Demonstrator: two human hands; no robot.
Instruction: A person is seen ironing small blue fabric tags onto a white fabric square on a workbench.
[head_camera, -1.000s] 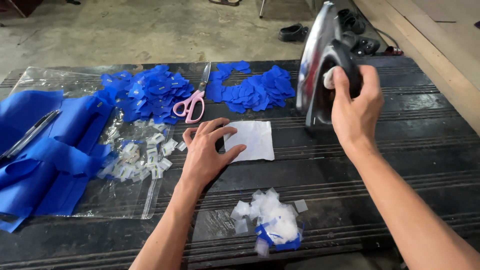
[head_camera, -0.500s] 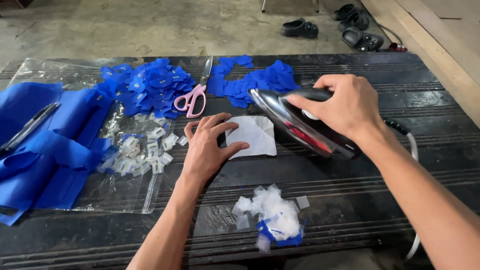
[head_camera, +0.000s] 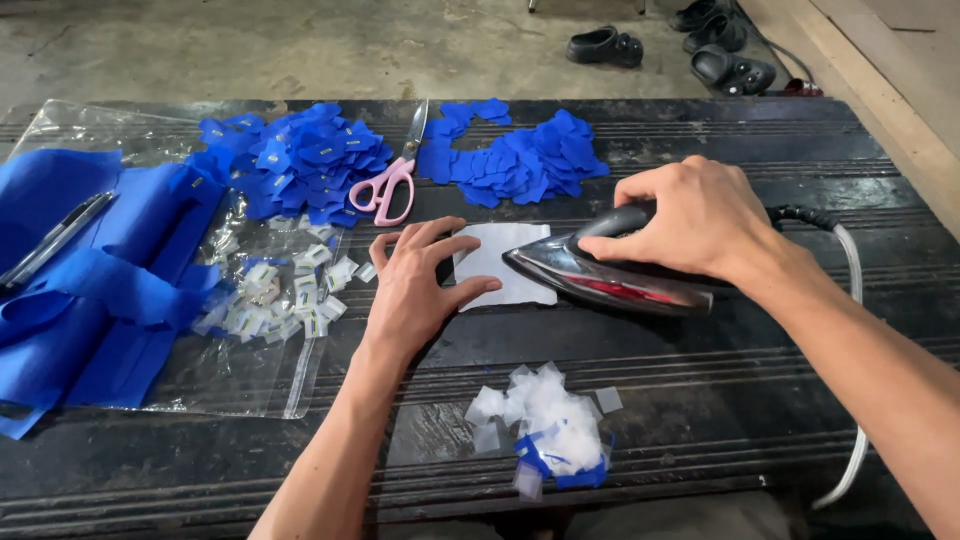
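My right hand (head_camera: 690, 215) grips the black handle of a metal flat iron (head_camera: 600, 280), which lies flat on the dark table with its tip over the right edge of a white paper sheet (head_camera: 495, 262). My left hand (head_camera: 415, 285) lies flat, fingers spread, pressing down the sheet's left side. The iron's cord (head_camera: 850, 300) trails off to the right behind my wrist.
Pink-handled scissors (head_camera: 392, 185) lie between two heaps of blue fabric pieces (head_camera: 290, 160) (head_camera: 520, 160). Small white tags (head_camera: 275, 295) sit on a clear plastic sheet (head_camera: 240, 370) beside blue cloth (head_camera: 90, 280) and pens (head_camera: 50, 240). White and blue scraps (head_camera: 550, 425) lie near the front edge. Shoes (head_camera: 600, 45) are on the floor.
The iron stood upright at the right a second ago. My right hand has tipped it down and brought it left onto the white sheet. My left hand stayed on the sheet.
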